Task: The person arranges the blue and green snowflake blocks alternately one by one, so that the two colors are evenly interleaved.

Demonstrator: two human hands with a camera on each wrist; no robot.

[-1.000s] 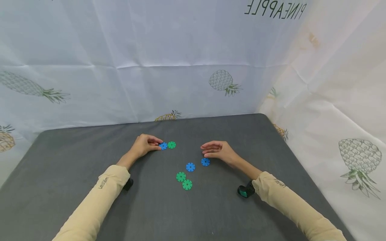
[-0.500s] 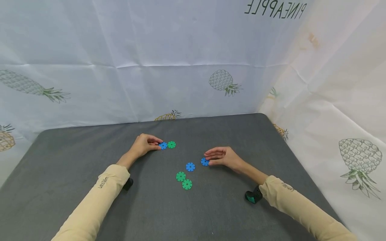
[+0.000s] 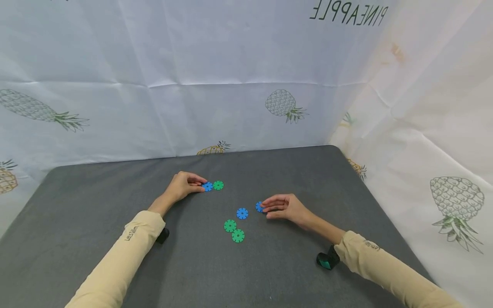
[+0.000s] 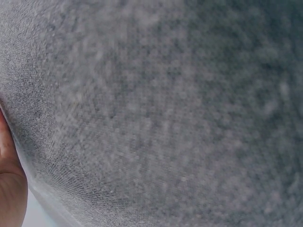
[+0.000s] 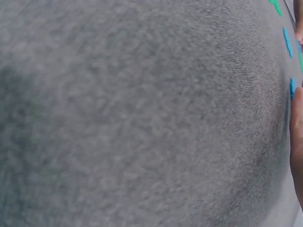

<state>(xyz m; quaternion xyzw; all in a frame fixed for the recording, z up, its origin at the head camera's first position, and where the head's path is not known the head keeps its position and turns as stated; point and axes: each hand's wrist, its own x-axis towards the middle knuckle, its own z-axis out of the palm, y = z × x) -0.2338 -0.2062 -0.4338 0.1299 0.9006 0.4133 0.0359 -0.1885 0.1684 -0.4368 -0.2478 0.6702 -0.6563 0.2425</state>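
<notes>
In the head view, my left hand pinches the left edge of a blue notched disc between thumb and index finger. A green notched disc sits against that blue one on its right. My right hand is over another blue disc, its relaxed fingertips overlapping the disc's right side. Between the hands lies one more blue disc. The left wrist view catches only part of the left hand; the right wrist view shows the right hand at its edge, beside a blue disc.
Two green discs, one upper and one lower, lie edge to edge nearer the person. The grey cloth-covered table meets a white pineapple-print curtain at the back and right. Black wrist devices sit below both sleeves.
The right hand has come down and toward the person, its fingertips now overlapping the right blue disc. The left hand stays at its blue disc.
</notes>
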